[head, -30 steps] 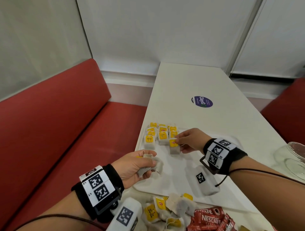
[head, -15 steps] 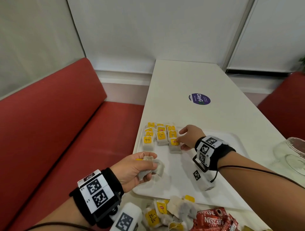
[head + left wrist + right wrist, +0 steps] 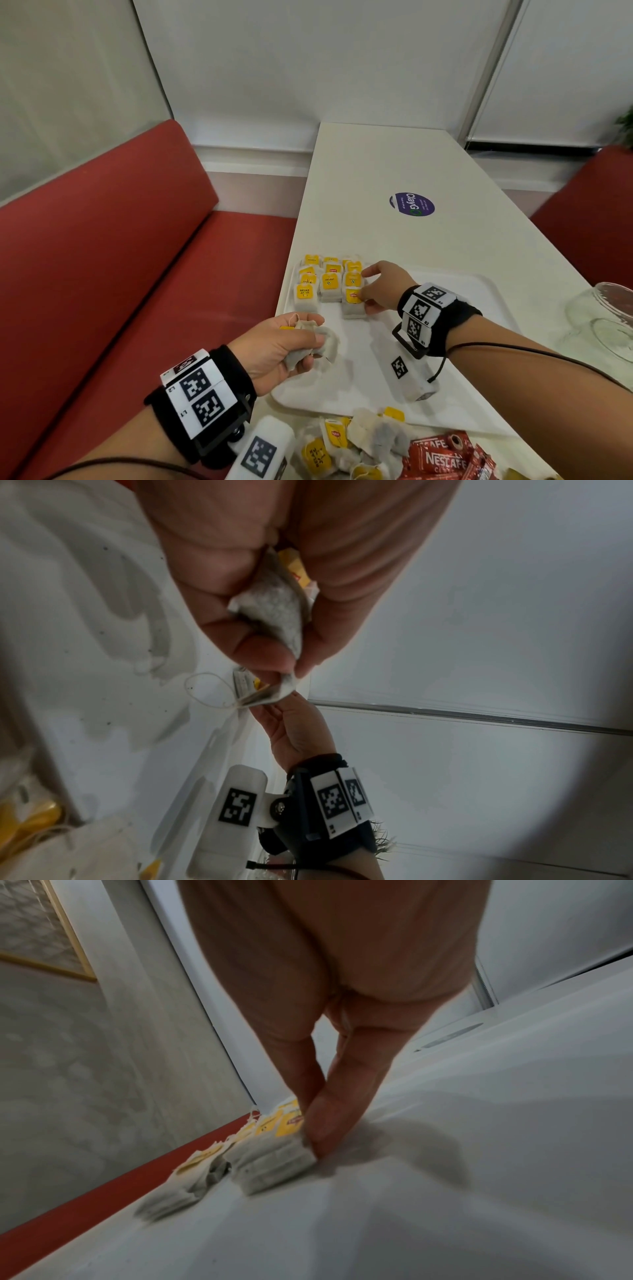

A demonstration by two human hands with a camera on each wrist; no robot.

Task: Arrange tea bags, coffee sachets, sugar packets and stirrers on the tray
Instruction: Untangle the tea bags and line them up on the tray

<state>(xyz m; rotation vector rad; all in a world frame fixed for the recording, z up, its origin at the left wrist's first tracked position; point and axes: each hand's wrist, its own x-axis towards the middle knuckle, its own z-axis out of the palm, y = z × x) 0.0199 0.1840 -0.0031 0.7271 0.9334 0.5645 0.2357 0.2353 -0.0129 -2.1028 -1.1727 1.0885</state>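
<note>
Lipton tea bag (image 3: 352, 301) | right hand (image 3: 383, 287) touching | Nescafe sachets (image 3: 442, 457) off-tray

- The head view looks forward and down from above the table's near end, taking in the tray (image 3: 472, 291) and both wrists.
- The left wrist view sits close under the palm, facing the fingers.
- The right wrist view skims low over the tray (image 3: 445, 1191), sharing the tea bag rows (image 3: 330, 284) with the head view.
</note>
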